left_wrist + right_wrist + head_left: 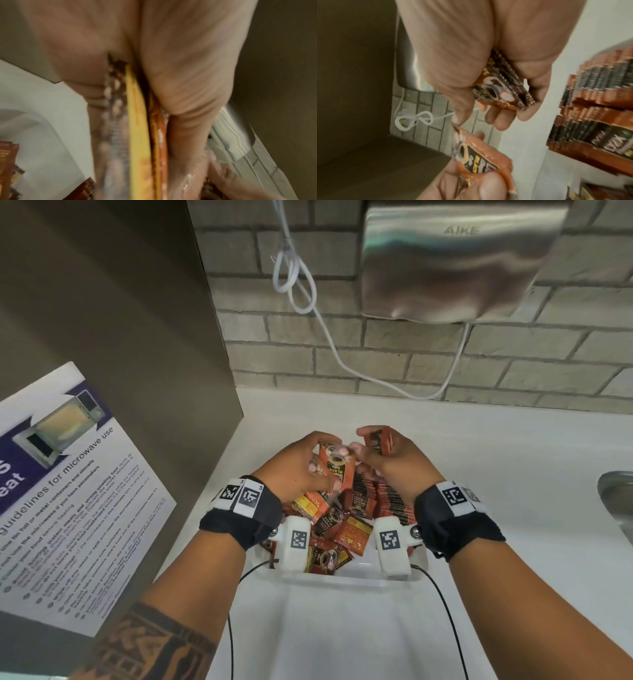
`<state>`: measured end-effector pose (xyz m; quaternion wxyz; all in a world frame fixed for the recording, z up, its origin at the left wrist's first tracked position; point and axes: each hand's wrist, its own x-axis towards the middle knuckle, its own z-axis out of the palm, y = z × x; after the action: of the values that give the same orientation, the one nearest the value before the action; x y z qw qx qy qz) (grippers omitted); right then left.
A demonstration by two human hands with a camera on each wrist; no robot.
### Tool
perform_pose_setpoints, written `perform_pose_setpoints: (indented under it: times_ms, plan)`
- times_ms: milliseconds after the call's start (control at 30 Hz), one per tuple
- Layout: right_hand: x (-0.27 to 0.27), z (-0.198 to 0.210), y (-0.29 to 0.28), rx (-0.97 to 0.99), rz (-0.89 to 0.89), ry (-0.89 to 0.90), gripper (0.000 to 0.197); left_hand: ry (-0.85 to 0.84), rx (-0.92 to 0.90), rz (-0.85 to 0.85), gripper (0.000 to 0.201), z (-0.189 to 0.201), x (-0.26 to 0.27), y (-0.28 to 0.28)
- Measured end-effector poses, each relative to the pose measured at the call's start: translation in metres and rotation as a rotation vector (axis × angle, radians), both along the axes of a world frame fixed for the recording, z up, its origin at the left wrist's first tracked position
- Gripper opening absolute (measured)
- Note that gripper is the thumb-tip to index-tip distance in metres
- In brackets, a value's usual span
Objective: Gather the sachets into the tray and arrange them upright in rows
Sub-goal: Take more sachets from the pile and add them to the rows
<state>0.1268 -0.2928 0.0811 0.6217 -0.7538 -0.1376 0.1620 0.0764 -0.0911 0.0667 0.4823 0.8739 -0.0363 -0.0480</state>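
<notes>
A white tray (pixel 346 576) on the counter holds orange-and-black coffee sachets. Loose sachets (pixel 342 529) lie jumbled in its left and near part. Upright rows of sachets (pixel 387 498) stand in its right part, also the sachet rows (pixel 597 102) in the right wrist view. My left hand (pixel 308 470) holds a few sachets (pixel 335 470) above the tray; they are the sachets (pixel 145 135) pressed between its thumb and fingers. My right hand (pixel 383 457) grips a small stack of sachets (pixel 380 440), the stack (pixel 503 89) in its palm, and its thumb touches the left hand's sachet (pixel 479 159).
A brown cabinet side (pixel 102 337) with a microwave guidelines poster (pixel 65 501) stands at the left. A steel hand dryer (pixel 459 261) and its white cable (pixel 298 278) hang on the brick wall behind. A metal sink edge (pixel 616 501) is at the right.
</notes>
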Motion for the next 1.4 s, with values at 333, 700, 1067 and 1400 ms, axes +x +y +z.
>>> perform_pose_setpoints:
  times_ms: [333,700,1067,1400]
  plan:
    - [0.002,0.004,-0.002,-0.156,0.174,-0.103,0.037,0.062,0.075,0.013,0.047,0.009,0.0,0.002]
    - [-0.006,-0.008,0.003,-0.234,0.38,-0.005,0.051,0.021,-0.237,0.078,0.038,0.007,0.001,-0.008]
    - [-0.01,-0.021,0.013,0.161,0.167,0.192,0.058,-0.17,-0.403,0.325,0.026,-0.009,0.004,-0.016]
    - [0.003,-0.016,0.009,0.284,-0.149,0.155,0.035,-0.096,-0.478,0.318,0.033,-0.014,0.0,-0.015]
